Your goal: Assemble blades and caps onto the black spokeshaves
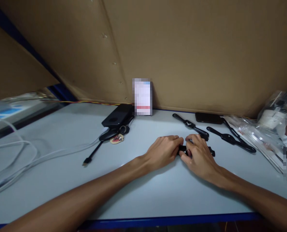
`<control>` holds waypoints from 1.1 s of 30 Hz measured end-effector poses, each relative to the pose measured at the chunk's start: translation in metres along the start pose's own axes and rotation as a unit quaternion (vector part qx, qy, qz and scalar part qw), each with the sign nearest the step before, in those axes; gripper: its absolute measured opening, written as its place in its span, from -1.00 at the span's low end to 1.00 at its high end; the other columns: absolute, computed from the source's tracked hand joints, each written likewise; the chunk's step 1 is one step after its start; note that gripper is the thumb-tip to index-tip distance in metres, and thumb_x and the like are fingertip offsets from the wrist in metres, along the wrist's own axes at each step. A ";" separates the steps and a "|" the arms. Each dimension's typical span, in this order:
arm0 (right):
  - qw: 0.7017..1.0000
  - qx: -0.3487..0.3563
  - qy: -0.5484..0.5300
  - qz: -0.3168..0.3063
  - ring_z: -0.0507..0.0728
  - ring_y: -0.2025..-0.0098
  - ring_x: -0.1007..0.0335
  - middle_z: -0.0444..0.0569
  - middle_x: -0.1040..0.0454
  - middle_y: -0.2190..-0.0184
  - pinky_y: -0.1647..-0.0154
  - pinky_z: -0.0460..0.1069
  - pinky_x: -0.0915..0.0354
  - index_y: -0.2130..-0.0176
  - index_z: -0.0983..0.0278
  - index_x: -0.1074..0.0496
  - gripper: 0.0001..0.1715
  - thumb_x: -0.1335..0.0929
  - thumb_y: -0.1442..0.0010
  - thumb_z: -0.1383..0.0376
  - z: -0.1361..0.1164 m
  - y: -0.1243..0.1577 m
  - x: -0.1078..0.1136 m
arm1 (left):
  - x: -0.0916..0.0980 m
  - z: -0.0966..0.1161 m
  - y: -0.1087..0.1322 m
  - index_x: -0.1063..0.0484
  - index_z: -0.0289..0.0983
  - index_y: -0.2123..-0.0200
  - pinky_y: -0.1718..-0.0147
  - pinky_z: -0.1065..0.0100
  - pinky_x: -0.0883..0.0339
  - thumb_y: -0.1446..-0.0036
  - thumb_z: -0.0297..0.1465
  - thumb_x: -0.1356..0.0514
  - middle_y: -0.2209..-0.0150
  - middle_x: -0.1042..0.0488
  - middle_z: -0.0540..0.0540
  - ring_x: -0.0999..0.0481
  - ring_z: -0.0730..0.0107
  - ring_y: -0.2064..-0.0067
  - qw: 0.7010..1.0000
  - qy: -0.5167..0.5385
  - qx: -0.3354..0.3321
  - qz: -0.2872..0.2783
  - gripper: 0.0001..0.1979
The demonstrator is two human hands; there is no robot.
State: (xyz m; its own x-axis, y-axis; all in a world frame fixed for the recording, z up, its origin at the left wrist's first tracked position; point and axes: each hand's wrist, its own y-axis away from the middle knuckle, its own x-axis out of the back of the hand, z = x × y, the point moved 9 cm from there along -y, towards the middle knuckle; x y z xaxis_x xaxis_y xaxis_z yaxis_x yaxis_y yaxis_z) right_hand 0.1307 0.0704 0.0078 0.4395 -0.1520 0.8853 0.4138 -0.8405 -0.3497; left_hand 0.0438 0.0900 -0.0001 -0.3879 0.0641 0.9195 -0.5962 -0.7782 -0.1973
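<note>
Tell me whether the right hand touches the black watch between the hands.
Touching. The head view shows the right hand closed over the watch, whose strap end sticks out past the hand.

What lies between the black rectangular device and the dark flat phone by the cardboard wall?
Head view: an upright white card and a black strapped wristwatch lying flat.

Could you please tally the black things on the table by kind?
Free watches: 2
Held watch, between left hand and right hand: 1
Phone: 1
Flat case: 1
Cable with plug: 1
Total: 6, leaving out a thin strap that I cannot place.
</note>
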 end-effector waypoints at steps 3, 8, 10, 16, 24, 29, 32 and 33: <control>1.000 -0.004 -0.004 -0.006 0.36 -0.05 -0.34 0.19 -0.48 0.04 -0.03 0.28 -0.30 0.47 0.24 -0.36 -0.79 -0.36 -0.20 0.32 0.001 0.000 -0.001 | 0.000 0.000 0.000 -0.45 -0.26 0.22 0.28 0.26 -0.37 -0.14 -0.61 -0.01 0.26 -0.54 -0.09 -0.53 0.25 0.26 1.000 0.001 0.000 0.000 -0.73; 1.000 -0.008 -0.011 -0.008 0.37 -0.05 -0.32 0.20 -0.46 0.05 -0.02 0.28 -0.29 0.47 0.24 -0.32 -0.82 -0.34 -0.17 0.35 0.001 0.000 -0.002 | 0.000 0.000 0.001 -0.45 -0.25 0.21 0.29 0.28 -0.36 -0.15 -0.60 -0.01 0.26 -0.54 -0.09 -0.53 0.25 0.27 1.000 0.004 -0.001 0.005 -0.72; 1.000 0.005 -0.018 -0.001 0.37 -0.05 -0.31 0.18 -0.46 0.07 -0.01 0.27 -0.28 0.44 0.25 -0.32 -0.86 -0.31 -0.17 0.39 -0.001 0.001 -0.001 | 0.000 0.000 0.001 -0.45 -0.25 0.21 0.30 0.29 -0.35 -0.15 -0.60 0.00 0.26 -0.54 -0.08 -0.53 0.26 0.27 1.000 0.007 -0.003 0.007 -0.72; 0.993 0.024 -0.116 -0.010 0.28 -0.05 -0.29 0.09 -0.42 0.07 -0.07 0.25 -0.27 0.30 0.24 -0.36 -0.86 -0.29 -0.18 0.47 -0.003 0.006 0.007 | 0.003 0.001 0.000 -0.46 -0.24 0.26 0.29 0.33 -0.34 -0.16 -0.61 0.00 0.30 -0.53 -0.05 -0.52 0.31 0.29 1.000 0.014 -0.021 0.007 -0.73; 0.985 0.072 -0.156 -0.010 0.27 -0.24 -0.19 0.11 -0.37 -0.06 -0.18 0.26 -0.25 0.37 0.26 -0.44 -0.64 -0.21 -0.10 0.63 0.000 0.008 0.018 | 0.003 0.000 0.001 -0.46 -0.25 0.26 0.30 0.34 -0.32 -0.19 -0.60 0.01 0.29 -0.54 -0.04 -0.51 0.32 0.30 0.998 0.025 -0.052 0.006 -0.72; 0.983 0.112 -0.141 -0.035 0.25 -0.28 -0.14 0.10 -0.32 -0.13 -0.23 0.30 -0.23 0.21 0.23 -0.50 -0.50 -0.20 -0.06 0.66 -0.008 0.010 0.015 | 0.003 -0.001 0.000 -0.46 -0.24 0.26 0.28 0.31 -0.33 -0.19 -0.59 0.02 0.27 -0.55 -0.05 -0.52 0.31 0.28 0.998 0.033 -0.053 0.007 -0.72; 0.983 0.106 -0.150 -0.025 0.24 -0.25 -0.19 0.08 -0.36 -0.08 -0.19 0.28 -0.27 0.34 0.24 -0.48 -0.56 -0.19 -0.07 0.66 -0.009 0.010 0.017 | 0.004 -0.001 0.000 -0.47 -0.24 0.24 0.28 0.31 -0.34 -0.17 -0.59 0.02 0.25 -0.56 -0.06 -0.52 0.32 0.28 0.998 0.036 -0.051 0.008 -0.71; 0.984 0.098 -0.148 -0.014 0.24 -0.25 -0.19 0.09 -0.38 -0.07 -0.18 0.28 -0.29 0.34 0.24 -0.46 -0.58 -0.19 -0.09 0.65 -0.007 0.010 0.019 | 0.004 -0.001 0.000 -0.47 -0.24 0.25 0.29 0.31 -0.34 -0.17 -0.59 0.02 0.26 -0.56 -0.05 -0.52 0.32 0.29 0.998 0.037 -0.051 0.007 -0.71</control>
State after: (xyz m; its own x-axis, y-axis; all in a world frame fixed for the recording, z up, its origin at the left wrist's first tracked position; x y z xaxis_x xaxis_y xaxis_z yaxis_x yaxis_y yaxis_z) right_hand 0.1372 0.0556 0.0236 0.6269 0.0530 0.7773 0.5621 -0.7216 -0.4042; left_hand 0.0413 0.0909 0.0029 -0.4454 0.1015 0.8896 -0.6571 -0.7120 -0.2478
